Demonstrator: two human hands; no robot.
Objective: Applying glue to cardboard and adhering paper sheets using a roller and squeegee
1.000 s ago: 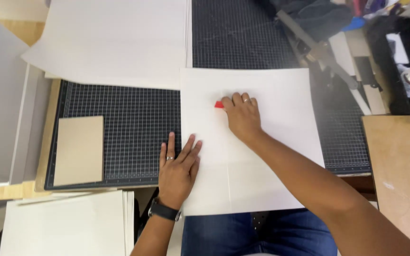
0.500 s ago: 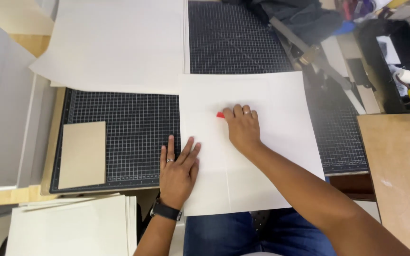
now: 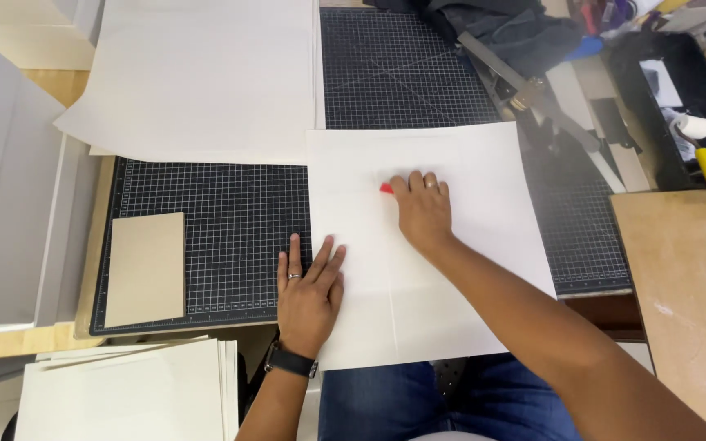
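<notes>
Two hands press on one large white paper sheet [image 3: 459, 269] that lies over the black gridded cutting mat [image 3: 214, 237]. The fingers [image 3: 415, 184] of the right hand [image 3: 423, 214] are curled down over a small red tool [image 3: 386, 189], only its left tip peeking out beside the index finger, near the sheet's upper middle. The left hand [image 3: 308, 294] lies flat, fingers spread and holding nothing, across the sheet's left edge, half on the mat. The sheet's near edge overhangs the tabletop's front edge above the person's blue jeans [image 3: 451, 404]. A tan cardboard rectangle [image 3: 147, 268] rests near the mat's left edge, well apart from both hands.
</notes>
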